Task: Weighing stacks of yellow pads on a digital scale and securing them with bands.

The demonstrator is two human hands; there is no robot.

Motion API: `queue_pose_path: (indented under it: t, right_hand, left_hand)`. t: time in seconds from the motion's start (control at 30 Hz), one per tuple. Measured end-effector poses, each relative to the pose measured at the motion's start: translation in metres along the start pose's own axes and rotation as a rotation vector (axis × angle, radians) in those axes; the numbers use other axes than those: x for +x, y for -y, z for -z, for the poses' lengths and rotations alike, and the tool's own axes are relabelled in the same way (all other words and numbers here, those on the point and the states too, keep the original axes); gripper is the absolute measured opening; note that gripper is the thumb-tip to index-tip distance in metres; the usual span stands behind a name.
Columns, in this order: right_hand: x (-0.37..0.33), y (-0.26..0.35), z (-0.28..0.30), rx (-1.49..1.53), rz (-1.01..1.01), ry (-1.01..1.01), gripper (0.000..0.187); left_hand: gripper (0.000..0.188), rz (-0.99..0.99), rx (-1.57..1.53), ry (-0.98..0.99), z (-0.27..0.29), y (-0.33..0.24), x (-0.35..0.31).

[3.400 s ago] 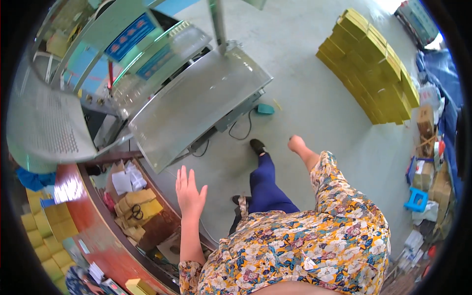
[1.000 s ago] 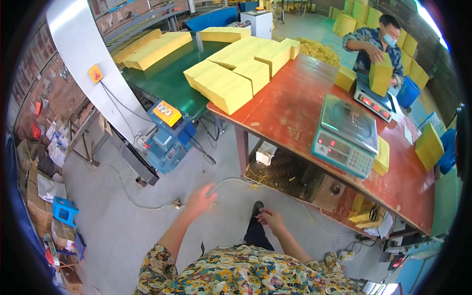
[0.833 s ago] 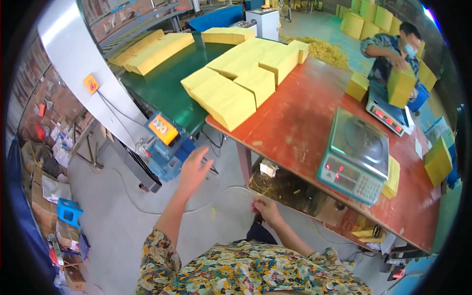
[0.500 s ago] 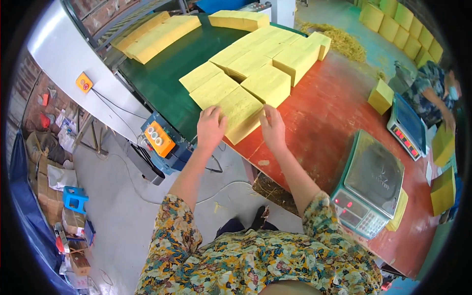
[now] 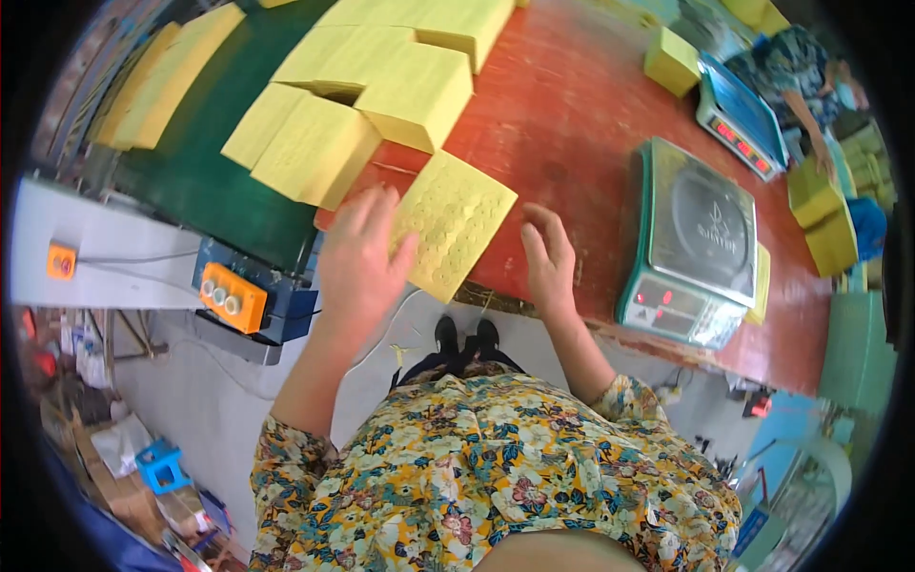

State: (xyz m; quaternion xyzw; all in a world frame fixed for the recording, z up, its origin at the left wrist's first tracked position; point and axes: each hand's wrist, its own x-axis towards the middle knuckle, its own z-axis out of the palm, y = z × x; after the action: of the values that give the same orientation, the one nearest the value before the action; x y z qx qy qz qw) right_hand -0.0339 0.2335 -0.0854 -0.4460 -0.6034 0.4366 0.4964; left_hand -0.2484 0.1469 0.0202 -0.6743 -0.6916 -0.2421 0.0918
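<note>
A squarish stack of yellow paper sheets (image 5: 454, 224), its top marked with rows of round impressions, lies tilted at the front edge of the red tabletop. My left hand (image 5: 360, 262) is at its left side, fingers stretched out and thumb over its edge; whether it presses on the stack I cannot tell. To the right of the stack, a small gap away, my right hand (image 5: 551, 262) is open, with fingers slightly curved and nothing in them. Just beyond my left hand sits a larger group of yellow paper stacks (image 5: 319, 148), partly on a green conveyor belt (image 5: 205, 176).
On the right stands a digital scale (image 5: 701, 214) with a glossy metal pan. A second, blue scale (image 5: 739, 114) is farther back, beside a yellow stack (image 5: 672, 62) and a co-worker (image 5: 791, 71). An orange button box (image 5: 233, 297) sits by the belt's end.
One yellow stack has come away from the group, moving right and turning. Both my hands have shifted; the right one is now apart from the paper. My view has swung rightward and down.
</note>
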Motion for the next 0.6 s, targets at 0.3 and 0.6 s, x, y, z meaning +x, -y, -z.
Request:
queue_pose_path:
  t: [0.3, 0.6]
  right_hand:
    - [-0.083, -0.048, -0.042, 1.016, -0.809, 0.113, 0.029]
    - [-0.071, 0.027, 0.010, 0.384, -0.144, -0.005, 0.023]
  left_hand:
    - [0.056, -0.027, -0.215, 0.290, -0.067, 0.012, 0.046]
    - [0.050, 0.452, -1.037, 0.387, -0.068, 0.017, 0.009]
